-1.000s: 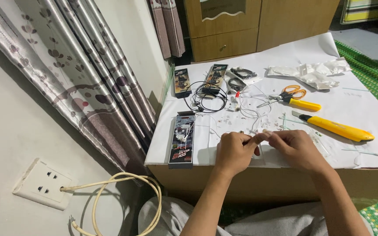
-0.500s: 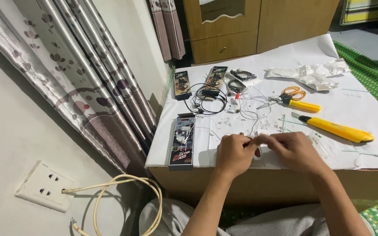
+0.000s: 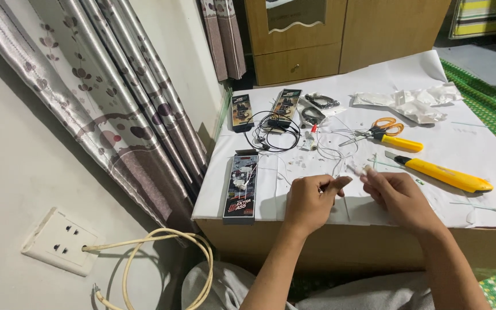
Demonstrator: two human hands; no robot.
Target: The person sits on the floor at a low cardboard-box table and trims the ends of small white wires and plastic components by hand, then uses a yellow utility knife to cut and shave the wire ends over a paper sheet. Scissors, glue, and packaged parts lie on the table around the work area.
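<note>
My left hand (image 3: 311,201) and my right hand (image 3: 400,198) hover over the near edge of a low table covered in white paper (image 3: 466,149). Each hand pinches an end of a thin white wire (image 3: 351,167), and the fingertips sit a few centimetres apart. The wire runs back toward a tangle of thin white and black cables (image 3: 274,135) in the middle of the table. A packaged earphone box (image 3: 242,186) lies just left of my left hand.
A yellow utility knife (image 3: 440,174) and orange-handled scissors (image 3: 388,133) lie right of the hands. Two more earphone boxes (image 3: 242,112) and crumpled white plastic (image 3: 414,103) sit farther back. Patterned curtains (image 3: 110,103) hang at left; a wall socket (image 3: 58,241) with a cream cable is below.
My hands have drawn slightly apart, and the wire ends between the fingertips are now separated.
</note>
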